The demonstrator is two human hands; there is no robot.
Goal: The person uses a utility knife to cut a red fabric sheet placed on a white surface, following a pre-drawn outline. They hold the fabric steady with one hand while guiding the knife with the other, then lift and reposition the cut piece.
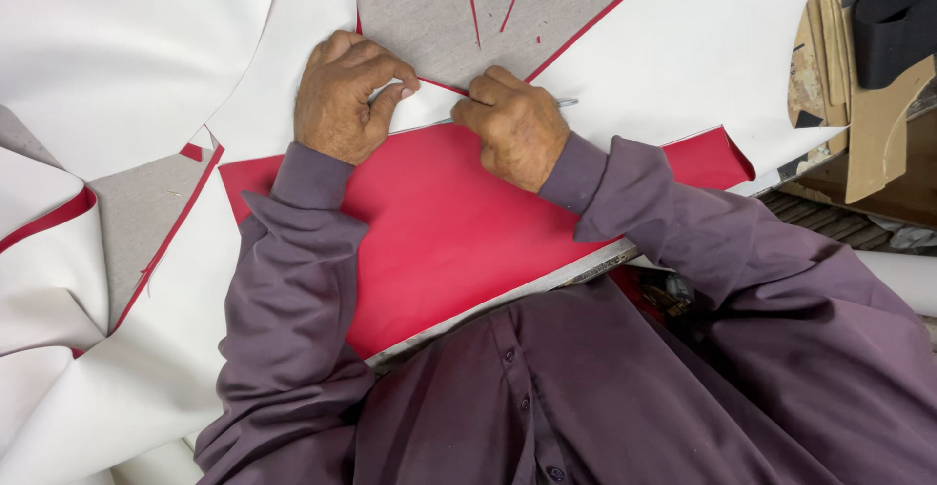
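Right hand fisted on thin metal blade, frame centre; left hand pinching white sheet edge. Risk: blade slip w/ left fingers near, or cut wandering if sheet shifts

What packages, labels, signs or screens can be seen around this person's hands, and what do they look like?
None in view: no package, label, sign or screen.
The hands rest only on plain red sheet with white backing, over a grey board.
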